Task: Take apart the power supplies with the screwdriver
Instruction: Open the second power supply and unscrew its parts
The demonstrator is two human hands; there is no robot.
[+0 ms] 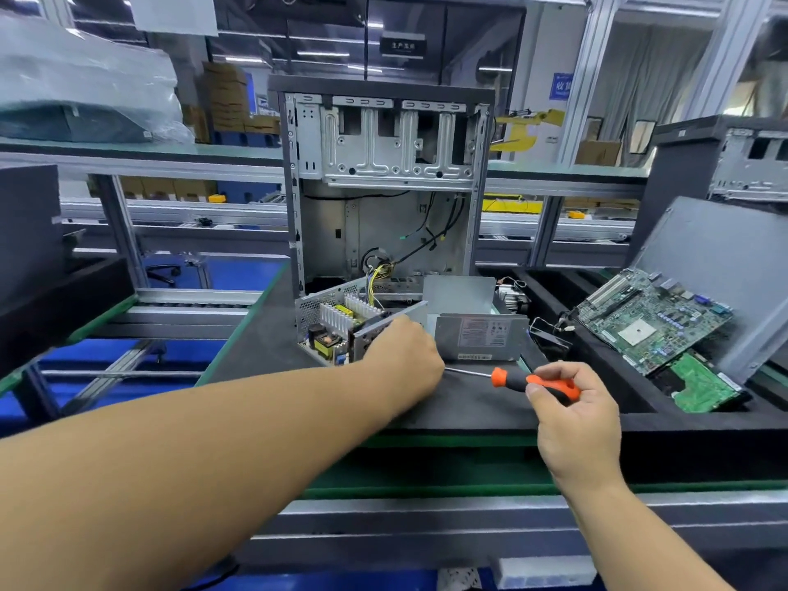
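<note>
An opened power supply (pixel 337 326) with bare heatsinks, coils and a perforated grey wall sits on the dark mat in front of the computer case. My left hand (pixel 401 356) grips its near side wall. My right hand (pixel 571 411) holds an orange and black screwdriver (pixel 533 383) by the handle. Its shaft points left and its tip is hidden behind my left hand. A grey cover with a label (pixel 477 337) lies just right of the open unit.
An empty grey computer case (pixel 383 185) stands upright behind the power supply, wires hanging inside. To the right, a black foam tray (pixel 554 287) holds a green motherboard (pixel 652 326) and a smaller green board (pixel 703 386). A grey panel (pixel 725 266) leans behind them.
</note>
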